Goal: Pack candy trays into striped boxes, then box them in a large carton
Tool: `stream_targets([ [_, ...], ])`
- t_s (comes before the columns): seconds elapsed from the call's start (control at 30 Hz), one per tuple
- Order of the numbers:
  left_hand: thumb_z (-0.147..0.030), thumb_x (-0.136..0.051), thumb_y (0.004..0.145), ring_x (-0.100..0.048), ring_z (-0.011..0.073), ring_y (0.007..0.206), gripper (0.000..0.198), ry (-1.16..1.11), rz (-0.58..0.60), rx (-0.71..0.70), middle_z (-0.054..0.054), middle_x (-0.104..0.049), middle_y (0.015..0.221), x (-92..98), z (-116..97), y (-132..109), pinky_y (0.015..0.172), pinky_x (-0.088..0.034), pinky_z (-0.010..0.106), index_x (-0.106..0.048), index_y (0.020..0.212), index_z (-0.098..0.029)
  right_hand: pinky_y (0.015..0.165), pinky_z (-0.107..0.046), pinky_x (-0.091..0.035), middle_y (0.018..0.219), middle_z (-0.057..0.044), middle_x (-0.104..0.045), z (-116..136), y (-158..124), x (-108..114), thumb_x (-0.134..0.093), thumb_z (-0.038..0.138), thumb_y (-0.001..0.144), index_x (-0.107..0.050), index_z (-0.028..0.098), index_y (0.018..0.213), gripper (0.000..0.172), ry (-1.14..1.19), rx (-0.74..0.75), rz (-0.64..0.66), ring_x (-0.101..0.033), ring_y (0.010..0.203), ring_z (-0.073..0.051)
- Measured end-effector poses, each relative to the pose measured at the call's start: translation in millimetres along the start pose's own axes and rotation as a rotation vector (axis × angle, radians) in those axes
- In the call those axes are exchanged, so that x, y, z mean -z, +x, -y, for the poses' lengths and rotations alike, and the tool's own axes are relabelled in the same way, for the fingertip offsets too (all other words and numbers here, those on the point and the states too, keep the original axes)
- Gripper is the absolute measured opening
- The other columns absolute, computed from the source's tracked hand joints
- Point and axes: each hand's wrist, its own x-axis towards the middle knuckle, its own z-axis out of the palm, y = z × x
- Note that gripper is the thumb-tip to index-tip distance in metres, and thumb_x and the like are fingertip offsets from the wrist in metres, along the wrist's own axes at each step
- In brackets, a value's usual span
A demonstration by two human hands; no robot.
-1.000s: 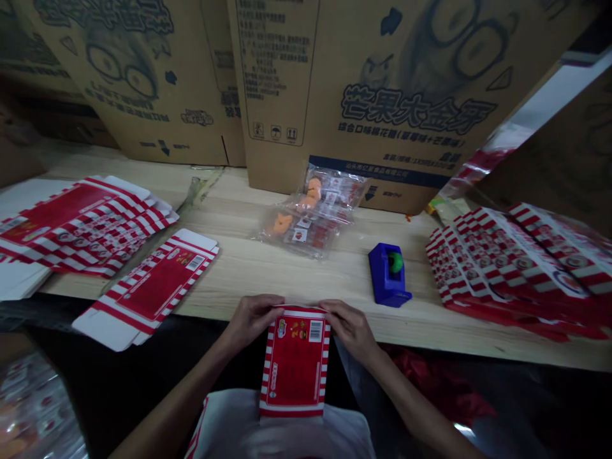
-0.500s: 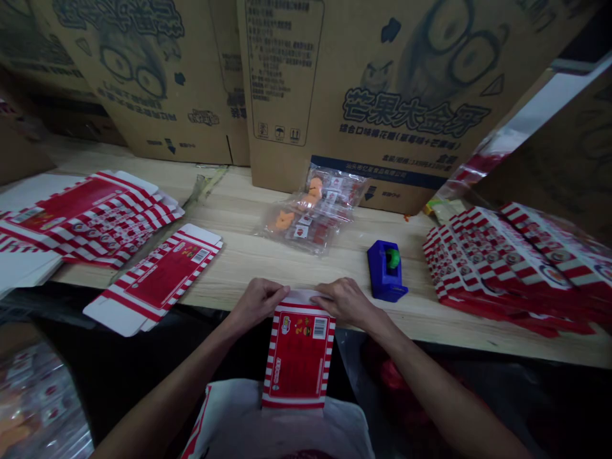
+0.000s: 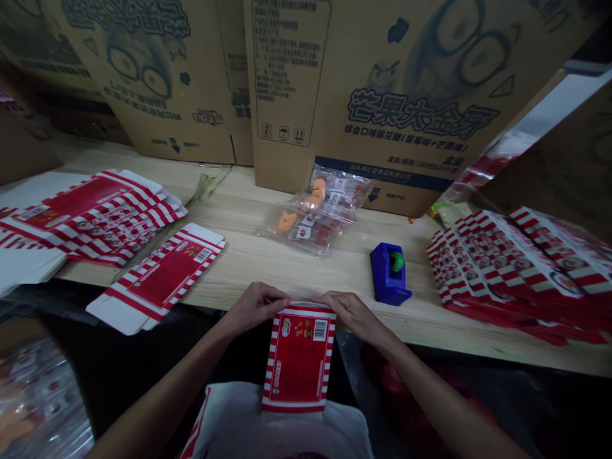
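Observation:
Between my hands is a red and white striped carton (image 3: pixel 300 360), printed panel up, at the table's front edge. My left hand (image 3: pixel 255 307) pinches its top left corner. At the top right corner my right hand (image 3: pixel 354 313) is closed, fingers bent over the edge. The top flap is folded down out of sight. Right of my right hand stands a blue tape dispenser (image 3: pixel 386 277) with a green core. Ahead lie clear plastic packets (image 3: pixel 310 220) with orange pieces inside.
On the left lie a flat carton (image 3: pixel 162 274) and a stack of flat cartons (image 3: pixel 90 213). Filled-out striped cartons (image 3: pixel 502 268) are piled at the right. Large cardboard boxes (image 3: pixel 287 162) stand along the back. A bag of packets (image 3: pixel 43 395) sits at lower left.
The carton's white top flap, raised before, is now folded down at the top edge. My right hand has shifted slightly with it. The view has moved a little.

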Motion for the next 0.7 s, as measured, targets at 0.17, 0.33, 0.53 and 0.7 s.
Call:
stream_targets([
  [0.17, -0.027, -0.064, 0.078, -0.069, 0.0192, 0.077, 0.026, 0.206, -0.072, -0.050, 0.009, -0.076, 0.092, -6.7, 1.5, -10.8, 0.068, -0.051, 0.025, -0.075, 0.097, -0.014, 0.087, -0.033, -0.052, 0.113, -0.010, -0.070, -10.3, -21.3, -23.9, -0.050, 0.029, 0.096, -0.066, 0.021, 0.119, 0.029, -0.147, 0.091, -0.174, -0.066, 0.101, -0.022],
  [0.33, -0.030, -0.058, 0.084, -0.068, 0.0185, 0.075, 0.025, 0.137, -0.038, -0.059, 0.008, -0.076, 0.087, -3.4, -9.0, -7.5, 0.067, -0.050, 0.025, -0.075, 0.093, -0.014, 0.078, -0.032, -0.054, 0.102, -0.009, -0.074, -9.9, -21.1, -18.6, -0.054, 0.028, 0.093, -0.066, 0.020, 0.115, 0.026, -0.165, 0.060, -0.268, -0.070, 0.087, -0.021],
  [0.53, -0.030, -0.068, 0.071, -0.062, 0.0152, 0.058, 0.020, -0.153, -0.019, 0.045, 0.005, -0.070, 0.065, -2.8, -8.2, 8.2, 0.055, -0.046, 0.023, -0.071, 0.074, -0.011, 0.055, -0.023, -0.049, 0.066, -0.001, -0.069, -3.4, -3.7, -5.9, -0.065, 0.028, 0.080, -0.068, 0.018, 0.076, 0.011, 0.178, -0.202, -0.278, -0.063, 0.061, -0.015],
  [0.7, -0.031, -0.063, 0.078, -0.065, 0.0166, 0.064, 0.023, -0.123, -0.051, -0.011, 0.008, -0.073, 0.073, -11.1, -3.3, 4.9, 0.060, -0.049, 0.024, -0.072, 0.078, -0.010, 0.064, -0.029, -0.054, 0.082, -0.006, -0.074, -4.9, -9.2, -15.1, -0.071, 0.034, 0.075, -0.066, 0.017, 0.067, 0.019, 0.482, -0.240, -0.363, -0.068, 0.071, -0.018],
])
